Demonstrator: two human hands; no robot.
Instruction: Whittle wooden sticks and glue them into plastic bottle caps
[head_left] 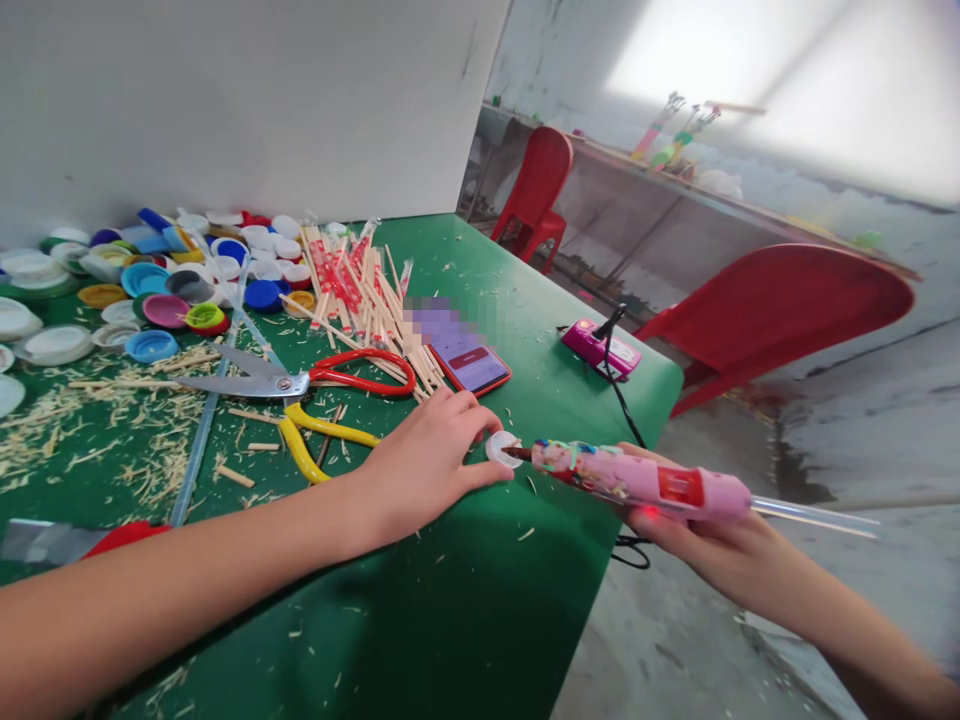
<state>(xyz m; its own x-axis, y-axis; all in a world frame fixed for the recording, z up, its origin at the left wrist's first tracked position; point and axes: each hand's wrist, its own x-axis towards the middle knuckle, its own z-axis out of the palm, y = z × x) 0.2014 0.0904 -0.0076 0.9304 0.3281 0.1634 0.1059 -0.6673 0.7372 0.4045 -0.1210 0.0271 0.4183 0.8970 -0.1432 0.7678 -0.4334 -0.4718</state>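
Between the thumb and fingers of my left hand (439, 450) a small white bottle cap (504, 449) is pinched against the green table. A pink hot glue gun (637, 480) is wrapped in my right hand (694, 535), its dark nozzle pointing left into the cap. From the gun's back end a clear glue stick (814, 516) sticks out. Scissors (300, 378) with red handles lie beyond my left wrist, next to yellow-handled pliers (319, 432) partly hidden by my forearm. Whether the nozzle touches the cap I cannot tell.
Many coloured bottle caps (154, 345) pile up at the far left, beside bundled wooden sticks (360, 290). A phone (469, 355) lies beyond my left hand. Near the right table edge (675, 385) is a magenta power strip (600, 348) with a black cord. Red chairs (780, 310) stand beyond.
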